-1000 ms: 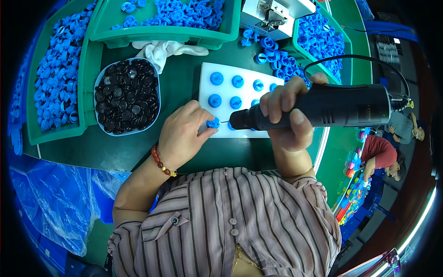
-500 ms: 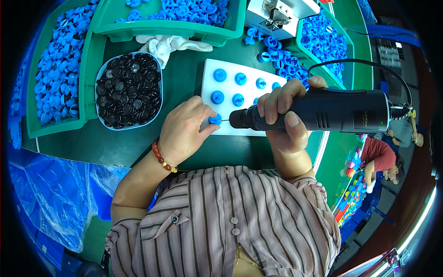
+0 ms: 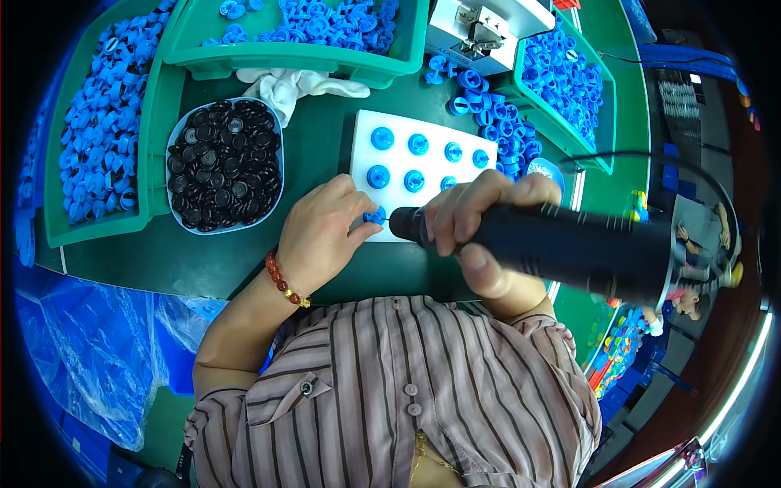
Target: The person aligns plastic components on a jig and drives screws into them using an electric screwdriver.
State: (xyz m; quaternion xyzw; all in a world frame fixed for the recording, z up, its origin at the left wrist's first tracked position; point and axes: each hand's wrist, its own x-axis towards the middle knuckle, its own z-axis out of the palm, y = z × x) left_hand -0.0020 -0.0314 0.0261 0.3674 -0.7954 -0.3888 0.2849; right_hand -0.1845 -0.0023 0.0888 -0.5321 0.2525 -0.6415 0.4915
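The left hand [image 3: 324, 236] is still pinching a small blue plastic cap [image 3: 375, 215] at the near edge of the white fixture board [image 3: 364, 138], fingers closed on it. The right hand [image 3: 480, 232] is staying wrapped tight around the black electric screwdriver [image 3: 561, 244], its tip now closing in on that cap compared with 1 second ago; the driving step looks underway.

Left hand [image 3: 321, 236] palm down, fingers curled, thumb and forefinger pinched together at the tips. Beaded bracelet [image 3: 286, 281] on that wrist, forearm bare and angled back toward the lower left. Right hand [image 3: 480, 224] wrapped in a full fist (thumb underneath), knuckles up, just beside the left fingertips.
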